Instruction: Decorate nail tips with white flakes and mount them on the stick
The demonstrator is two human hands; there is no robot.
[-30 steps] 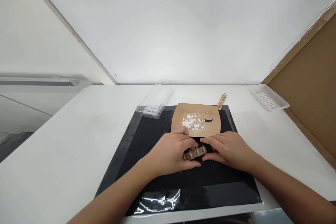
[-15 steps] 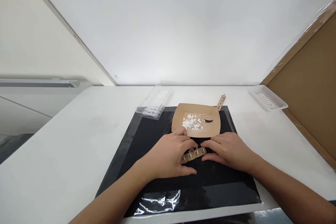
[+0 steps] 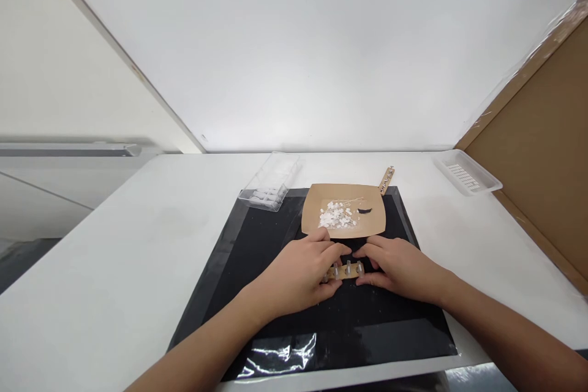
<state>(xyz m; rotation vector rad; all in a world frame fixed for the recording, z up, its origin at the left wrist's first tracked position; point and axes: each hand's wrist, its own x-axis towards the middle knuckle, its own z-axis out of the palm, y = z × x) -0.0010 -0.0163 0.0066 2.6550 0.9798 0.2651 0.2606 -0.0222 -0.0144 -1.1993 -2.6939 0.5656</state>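
A narrow tan strip (image 3: 353, 272) lies on the black mat in front of me, with several small clear plastic pieces standing in a row along it. My left hand (image 3: 309, 269) is closed around its left part, thumb at the near edge, and covers that end. At the other end, my right hand (image 3: 399, 264) has its thumb against the near edge and its index finger bent over the far side. The two index fingertips almost meet behind the strip. Just beyond my hands is a brown paper tray (image 3: 374, 220) with many small white pieces (image 3: 337, 215) and a black sliver (image 3: 364, 211).
A clear plastic box (image 3: 280, 171) with whitish contents sits at the mat's far left corner. Another tan strip (image 3: 386, 181) with small fittings leans at the tray's right corner. A translucent white tray (image 3: 468, 173) stands by the cardboard panel (image 3: 542, 135). The black mat (image 3: 257, 239) covers the table's middle.
The strip has turned to lie more level and shifted slightly right. My left thumb has closed in against its near edge. My right hand has moved slightly.
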